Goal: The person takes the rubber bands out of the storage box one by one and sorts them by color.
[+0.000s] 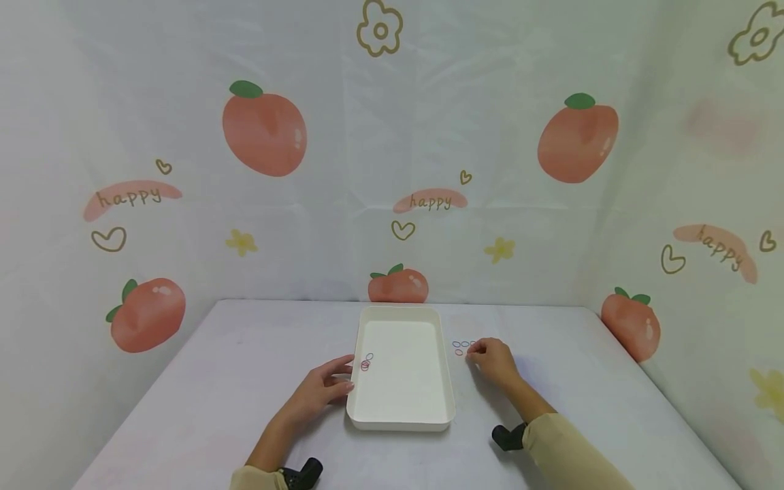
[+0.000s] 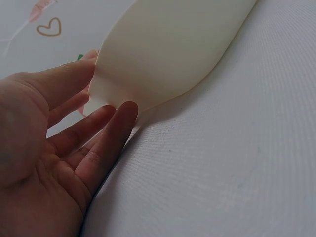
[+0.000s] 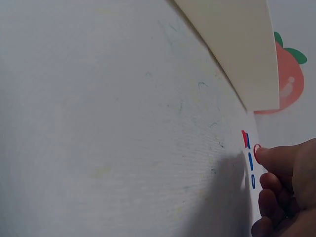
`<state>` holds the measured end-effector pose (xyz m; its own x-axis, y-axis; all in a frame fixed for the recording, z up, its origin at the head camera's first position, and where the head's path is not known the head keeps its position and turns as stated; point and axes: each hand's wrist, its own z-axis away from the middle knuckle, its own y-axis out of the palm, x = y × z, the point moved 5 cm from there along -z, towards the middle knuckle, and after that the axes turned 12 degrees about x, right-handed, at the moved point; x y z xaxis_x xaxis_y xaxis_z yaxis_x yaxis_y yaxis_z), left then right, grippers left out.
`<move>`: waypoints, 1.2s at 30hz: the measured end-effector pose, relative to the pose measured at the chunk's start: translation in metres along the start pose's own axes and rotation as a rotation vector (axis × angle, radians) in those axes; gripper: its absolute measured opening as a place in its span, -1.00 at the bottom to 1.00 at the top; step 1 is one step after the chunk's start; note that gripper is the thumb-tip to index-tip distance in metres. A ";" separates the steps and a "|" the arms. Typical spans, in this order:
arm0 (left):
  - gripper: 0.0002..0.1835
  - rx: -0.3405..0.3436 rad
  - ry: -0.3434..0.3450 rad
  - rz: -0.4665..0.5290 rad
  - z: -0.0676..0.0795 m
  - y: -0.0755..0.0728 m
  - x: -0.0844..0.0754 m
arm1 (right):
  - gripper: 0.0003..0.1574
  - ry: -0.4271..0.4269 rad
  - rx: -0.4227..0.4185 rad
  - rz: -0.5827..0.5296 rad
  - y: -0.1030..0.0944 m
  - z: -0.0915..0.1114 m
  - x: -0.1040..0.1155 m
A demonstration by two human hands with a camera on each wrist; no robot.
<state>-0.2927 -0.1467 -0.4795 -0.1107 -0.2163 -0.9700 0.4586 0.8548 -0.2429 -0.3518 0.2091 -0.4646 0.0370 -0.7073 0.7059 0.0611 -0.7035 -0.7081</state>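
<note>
In the head view, a white tray (image 1: 407, 381) is set on the desk (image 1: 257, 367), with red and blue rings (image 1: 366, 364) placed inside near its left wall, which is touched from outside by the left hand (image 1: 318, 384). More rings (image 1: 459, 352) are laid right of the tray, partly hidden by the right hand (image 1: 495, 361). Behind, "happy" can be read three times on a backdrop (image 1: 343, 136) printed with fruit, flowers and hearts. In the left wrist view, the tray's corner is met by loosely extended fingers and thumb. In the right wrist view, a red ring (image 3: 255, 150) is pinched by the right hand's fingertips, just beside other red and blue rings on the desk.
</note>
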 end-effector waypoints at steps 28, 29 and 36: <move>-0.35 0.014 0.006 -0.008 0.000 -0.001 0.000 | -0.91 0.057 0.007 0.025 0.000 -0.018 -0.002; -0.35 0.014 0.007 -0.009 0.000 -0.001 0.000 | -0.91 0.056 0.006 0.029 0.000 -0.018 -0.001; -0.35 0.018 0.014 -0.002 0.001 0.000 -0.002 | -0.92 0.071 0.013 0.005 0.000 -0.019 -0.002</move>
<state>-0.2915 -0.1470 -0.4780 -0.1238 -0.2117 -0.9695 0.4740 0.8457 -0.2452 -0.3709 0.2095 -0.4667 -0.0330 -0.7140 0.6994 0.0744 -0.6995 -0.7107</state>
